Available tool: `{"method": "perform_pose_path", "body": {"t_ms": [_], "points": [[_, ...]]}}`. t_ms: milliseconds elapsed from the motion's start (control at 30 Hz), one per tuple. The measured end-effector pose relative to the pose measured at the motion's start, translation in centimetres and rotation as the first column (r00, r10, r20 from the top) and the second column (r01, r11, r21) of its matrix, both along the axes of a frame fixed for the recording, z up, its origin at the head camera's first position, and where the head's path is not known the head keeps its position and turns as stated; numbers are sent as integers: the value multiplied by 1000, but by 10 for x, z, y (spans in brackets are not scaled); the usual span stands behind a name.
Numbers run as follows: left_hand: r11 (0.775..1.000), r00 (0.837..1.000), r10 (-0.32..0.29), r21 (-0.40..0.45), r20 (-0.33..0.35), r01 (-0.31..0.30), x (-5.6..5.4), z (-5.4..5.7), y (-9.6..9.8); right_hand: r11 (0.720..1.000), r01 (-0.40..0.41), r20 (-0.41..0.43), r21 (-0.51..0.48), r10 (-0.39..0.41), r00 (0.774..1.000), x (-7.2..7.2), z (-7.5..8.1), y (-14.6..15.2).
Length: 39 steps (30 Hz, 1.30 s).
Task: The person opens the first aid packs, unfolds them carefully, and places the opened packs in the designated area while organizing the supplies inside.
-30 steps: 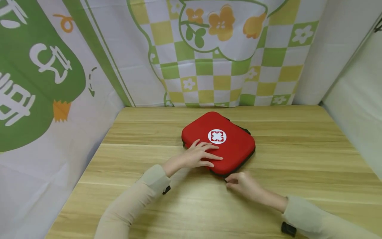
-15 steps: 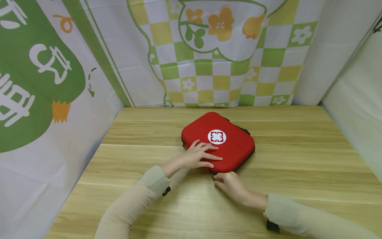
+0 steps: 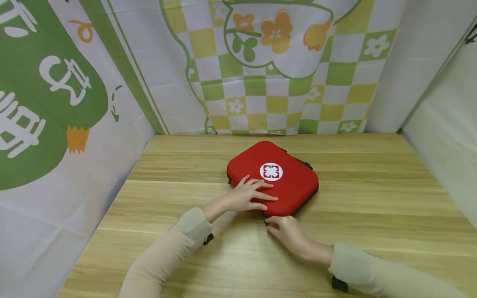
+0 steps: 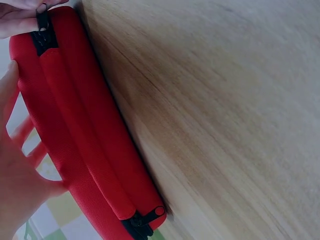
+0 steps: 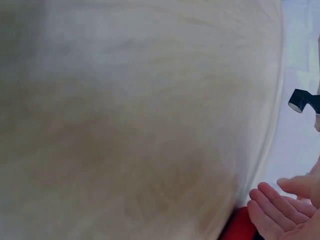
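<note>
A red zippered case (image 3: 292,182) with a white round emblem lies on the wooden table, one corner toward me. My left hand (image 3: 244,196) rests on its lid near the front left edge, fingers spread. At the near corner, my right hand (image 3: 292,235) pinches a zipper pull (image 4: 43,19), seen at the top left of the left wrist view. A second zipper pull (image 4: 151,215) hangs at the other end of that side. The lid is down over the base. In the right wrist view, only a bit of the red case (image 5: 237,225) shows beside the right fingers.
The wooden table (image 3: 179,165) extends around the case. Behind it hangs a checkered, flower-printed cloth (image 3: 257,95). A white and green printed sheet (image 3: 123,99) borders the left, and a pale sheet (image 3: 443,107) the right.
My right hand has shifted left along the case's near corner, holding the zipper pull, mostly in the first half second. The left hand and the case have stayed in place.
</note>
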<state>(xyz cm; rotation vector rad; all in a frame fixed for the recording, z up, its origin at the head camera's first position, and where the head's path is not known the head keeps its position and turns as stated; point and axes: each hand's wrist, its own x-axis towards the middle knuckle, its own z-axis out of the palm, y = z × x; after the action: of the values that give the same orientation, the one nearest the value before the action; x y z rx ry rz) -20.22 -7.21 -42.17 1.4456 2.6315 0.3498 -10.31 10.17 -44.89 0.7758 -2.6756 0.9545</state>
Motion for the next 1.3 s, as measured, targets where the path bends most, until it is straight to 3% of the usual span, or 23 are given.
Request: {"method": "perform_pose_path", "body": {"t_ms": [167, 267, 467, 633, 800, 933, 1100, 1200, 1300], "points": [[999, 998, 39, 9, 50, -40, 3, 4, 1, 995, -69, 116, -71, 77, 990, -2, 8, 15], [997, 996, 69, 34, 56, -71, 7, 5, 1, 992, -72, 138, -102, 86, 987, -6, 16, 29], [991, 992, 111, 78, -54, -107, 19, 4, 2, 991, 7, 107, -135, 8, 994, -16, 28, 61], [975, 971, 207, 103, -120, -195, 35, 2, 5, 983, 122, 28, -140, -119, 993, -30, 33, 86], [943, 941, 318, 137, -116, -302, 49, -2, 16, 973, 127, 12, -194, -127, 992, -54, 34, 105], [919, 918, 388, 108, -81, -378, 58, -6, 26, 978, 137, 146, -155, -115, 983, -72, 32, 116], [901, 900, 431, 77, -64, -426, 64, -10, 39, 981, 150, 340, -124, -100, 935, -89, 28, 122], [898, 893, 441, 54, -87, -437, 65, -12, 43, 978, 150, 389, -145, -83, 918, -95, 25, 123], [897, 890, 441, 40, -112, -440, 66, -13, 45, 976, 139, 397, -168, -62, 916, -98, 23, 124]]}}
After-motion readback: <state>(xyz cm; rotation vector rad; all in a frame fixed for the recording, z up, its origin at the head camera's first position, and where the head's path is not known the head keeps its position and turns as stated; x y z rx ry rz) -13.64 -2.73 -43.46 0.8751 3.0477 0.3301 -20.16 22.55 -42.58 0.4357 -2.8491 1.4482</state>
